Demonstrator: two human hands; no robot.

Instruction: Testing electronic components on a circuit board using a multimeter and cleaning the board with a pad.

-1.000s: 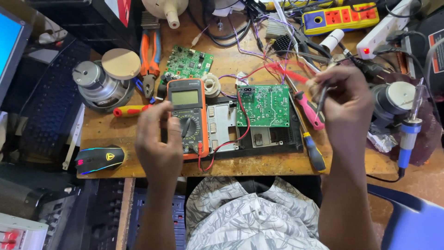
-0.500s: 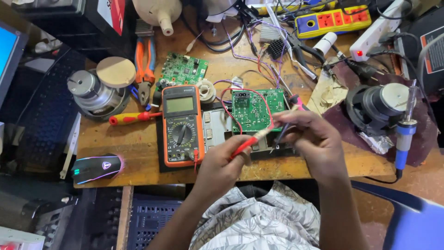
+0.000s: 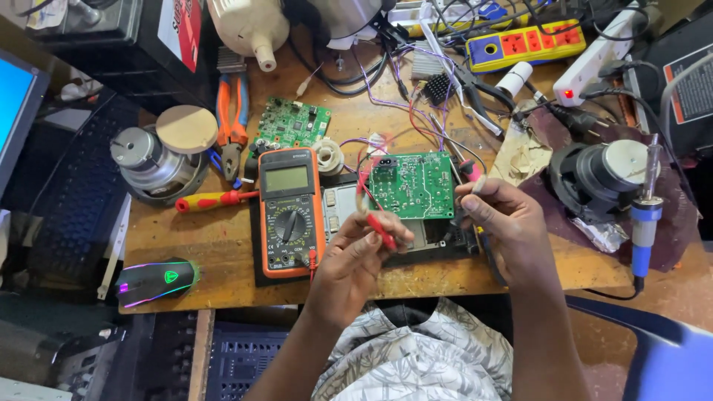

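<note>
Head view over a cluttered wooden workbench [image 3: 223, 245]: two bare hands work at one large green circuit board [image 3: 417, 186], which lies flat on a dark device just right of an orange-cased multimeter [image 3: 291, 212]. One red test probe [image 3: 380, 230] sits pinched between the curled fingers of the left hand [image 3: 355, 260], its tip aimed at the board's lower left corner. The right hand [image 3: 505, 226] is closed at the board's right edge, fingers folded around something slim that cannot be made out clearly.

Counted around them — two circuit boards, the second, smaller one [image 3: 291, 122] lying above the meter; two round speaker drivers, a silver one [image 3: 145, 160] at left and a dark one [image 3: 601, 174] at right; one red-and-yellow screwdriver [image 3: 212, 199]; one pair of orange-handled pliers [image 3: 232, 119]; one blue-handled soldering iron [image 3: 645, 215]; one glowing black computer mouse [image 3: 157, 281].

Half a second earlier the hands met close together below the board, the probe held nearly level between them; now they are apart, the right hand at the board's side and the probe angled downward.

Surfaces are scuffed wood, glossy plastic casing, bare metal cones and tangled thin purple and red wires [image 3: 386, 96].
</note>
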